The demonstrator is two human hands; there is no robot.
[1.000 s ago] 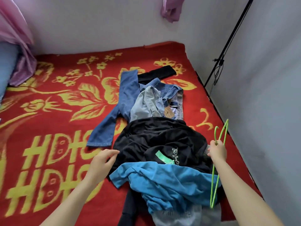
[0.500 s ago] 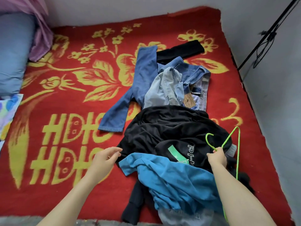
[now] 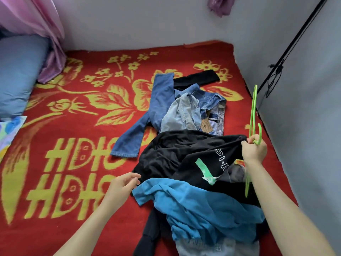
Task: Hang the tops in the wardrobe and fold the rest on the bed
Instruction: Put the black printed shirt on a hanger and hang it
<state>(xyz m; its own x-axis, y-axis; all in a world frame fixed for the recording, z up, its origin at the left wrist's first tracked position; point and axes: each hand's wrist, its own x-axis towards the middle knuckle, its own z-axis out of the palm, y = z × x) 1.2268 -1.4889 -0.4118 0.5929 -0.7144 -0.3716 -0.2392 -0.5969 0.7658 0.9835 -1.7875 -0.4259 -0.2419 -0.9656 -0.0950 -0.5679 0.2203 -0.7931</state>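
Two hands over the clothes pile on the bed: left hand loose, empty, just beside the blue top. Right hand grips the green hangers and pinches a raised edge of the black top; jeans lie farther back.

At centre right lie one black top, one bright blue top, one pair of blue jeans and one pale denim garment. One blue pillow lies at upper left; the overlapping green hangers cannot be counted.
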